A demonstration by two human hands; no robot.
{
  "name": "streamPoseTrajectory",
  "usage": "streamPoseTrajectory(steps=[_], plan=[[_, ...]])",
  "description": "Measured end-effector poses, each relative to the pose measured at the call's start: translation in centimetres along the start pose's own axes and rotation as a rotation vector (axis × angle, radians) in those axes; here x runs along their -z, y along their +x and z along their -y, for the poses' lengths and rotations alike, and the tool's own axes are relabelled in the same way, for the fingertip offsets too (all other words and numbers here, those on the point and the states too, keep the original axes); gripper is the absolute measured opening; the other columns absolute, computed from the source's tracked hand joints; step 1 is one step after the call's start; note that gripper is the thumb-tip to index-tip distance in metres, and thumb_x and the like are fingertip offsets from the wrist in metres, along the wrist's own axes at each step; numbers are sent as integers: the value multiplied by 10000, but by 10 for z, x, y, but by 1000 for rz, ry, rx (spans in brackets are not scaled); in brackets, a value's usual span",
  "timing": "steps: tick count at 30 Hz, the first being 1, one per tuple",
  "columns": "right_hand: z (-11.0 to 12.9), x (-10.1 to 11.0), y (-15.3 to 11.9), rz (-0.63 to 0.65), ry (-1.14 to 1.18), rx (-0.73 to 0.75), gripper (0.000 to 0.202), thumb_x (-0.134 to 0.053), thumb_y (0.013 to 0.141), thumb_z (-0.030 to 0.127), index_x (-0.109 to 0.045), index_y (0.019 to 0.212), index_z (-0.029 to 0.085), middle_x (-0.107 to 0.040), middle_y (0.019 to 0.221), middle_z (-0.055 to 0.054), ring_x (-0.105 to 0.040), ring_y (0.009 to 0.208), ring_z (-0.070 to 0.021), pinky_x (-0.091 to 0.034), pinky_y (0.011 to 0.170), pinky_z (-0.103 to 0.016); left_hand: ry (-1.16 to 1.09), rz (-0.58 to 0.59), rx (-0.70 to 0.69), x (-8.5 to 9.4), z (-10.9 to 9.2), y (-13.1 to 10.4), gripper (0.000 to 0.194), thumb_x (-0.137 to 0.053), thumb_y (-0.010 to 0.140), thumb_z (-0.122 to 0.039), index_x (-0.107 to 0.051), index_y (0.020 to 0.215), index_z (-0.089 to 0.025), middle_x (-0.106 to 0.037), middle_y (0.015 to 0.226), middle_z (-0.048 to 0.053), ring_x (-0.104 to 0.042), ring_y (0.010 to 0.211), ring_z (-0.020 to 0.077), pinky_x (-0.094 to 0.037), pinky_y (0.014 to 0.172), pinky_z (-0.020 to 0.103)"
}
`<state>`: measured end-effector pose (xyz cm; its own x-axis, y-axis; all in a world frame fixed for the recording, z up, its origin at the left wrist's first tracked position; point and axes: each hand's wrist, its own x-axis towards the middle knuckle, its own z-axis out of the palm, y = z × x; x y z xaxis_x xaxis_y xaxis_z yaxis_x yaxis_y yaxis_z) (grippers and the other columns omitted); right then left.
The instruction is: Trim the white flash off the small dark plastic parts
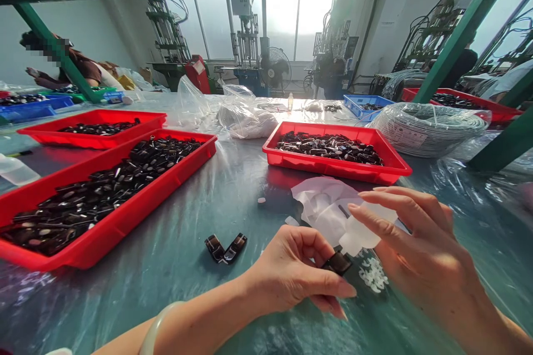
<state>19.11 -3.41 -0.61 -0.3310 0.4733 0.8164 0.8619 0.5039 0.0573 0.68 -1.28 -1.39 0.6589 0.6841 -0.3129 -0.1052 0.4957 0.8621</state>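
Observation:
My left hand [297, 269] is closed on a small glossy black plastic part [338, 262], pinched between thumb and fingers. Just to its right, my right hand [428, 249] hovers with fingers stretched out and apart, and nothing shows in them. Its fingertips are over thin white sheets [322, 202] lying crumpled on the table. Beneath the hands is a small heap of white translucent bits [373, 273]. Two black parts [225, 248] lie in a V shape left of my left hand. A small white piece [261, 200] rests farther back.
A long red tray [166, 177] full of black parts stands at left, another red tray [333, 167] ahead. Behind them are clear plastic bags [245, 116] and a wrapped coil of grey cable [433, 127]. Green frame bars [462, 39] cross the view. A person [79, 66] sits far left.

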Motion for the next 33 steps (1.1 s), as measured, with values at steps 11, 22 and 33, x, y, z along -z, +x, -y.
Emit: streamPoseTrajectory(steps=[11, 22, 33], plan=[[-4, 3, 0, 19, 21, 17, 351, -524, 775, -23, -624, 1006, 222, -620, 1040, -76, -540, 1002, -264, -419, 814, -482, -21, 1, -3, 1, -3, 0, 279, -774, 515, -126, -518, 626, -126, -607, 512, -12, -630, 435, 133, -468, 372, 131], [-3, 4, 1, 22, 19, 13, 353, -515, 780, -23, -615, 997, 237, -624, 1037, -65, -542, 999, -257, -407, 825, -477, -31, 10, 3, 0, -2, -2, 281, -781, 506, -123, -523, 619, -121, -608, 508, -9, -629, 433, 132, -470, 373, 134], [-1, 1, -1, 10, 8, 9, 306, -520, 801, 11, -632, 1002, 212, -628, 1029, -92, -544, 979, -267, -369, 783, -461, -20, 8, 4, -2, -1, -1, 279, -777, 512, -123, -515, 605, -124, -594, 487, -23, -622, 431, 126, -463, 371, 133]])
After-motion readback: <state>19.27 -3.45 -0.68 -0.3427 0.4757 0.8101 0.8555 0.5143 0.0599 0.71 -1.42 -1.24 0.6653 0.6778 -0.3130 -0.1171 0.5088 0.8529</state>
